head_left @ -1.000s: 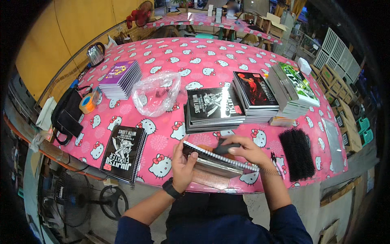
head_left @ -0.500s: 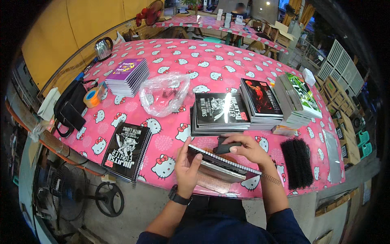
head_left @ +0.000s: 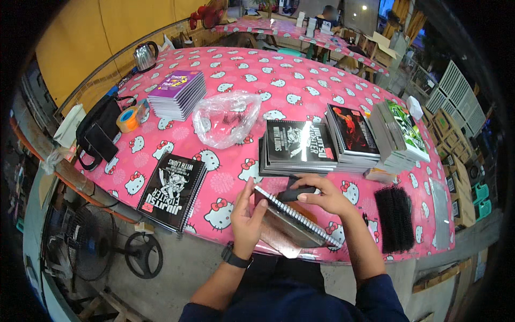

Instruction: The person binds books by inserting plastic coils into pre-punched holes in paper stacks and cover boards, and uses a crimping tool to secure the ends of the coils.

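My left hand [head_left: 247, 222] grips a spiral-bound notebook [head_left: 298, 228] by its left end, thumb across the near side. The notebook is tilted over the table's near edge, its coiled spine uppermost. My right hand [head_left: 324, 197] is closed around a black hand tool [head_left: 295, 193] just beyond the spine; the tool's exact kind is hard to make out. Beyond both hands stands a stack of black notebooks [head_left: 295, 145] with a white drawing on the cover. Similar black notebooks [head_left: 171, 193] lie to the left. A pile of black plastic coils [head_left: 394, 220] is right of my right forearm.
A crumpled clear plastic bag [head_left: 225, 118], purple books [head_left: 177, 94], red-and-black notebooks [head_left: 351, 129] and green-covered books [head_left: 405, 129] occupy the pink table. Tape rolls [head_left: 127, 119], a black bag [head_left: 99, 129] and a kettle [head_left: 146, 56] line the left side. A person [head_left: 328, 19] sits far back.
The notebook has tipped more steeply, its right end lower. The loose coil tail seen earlier past that end no longer shows. Both hands keep their holds, and the view has shifted slightly.
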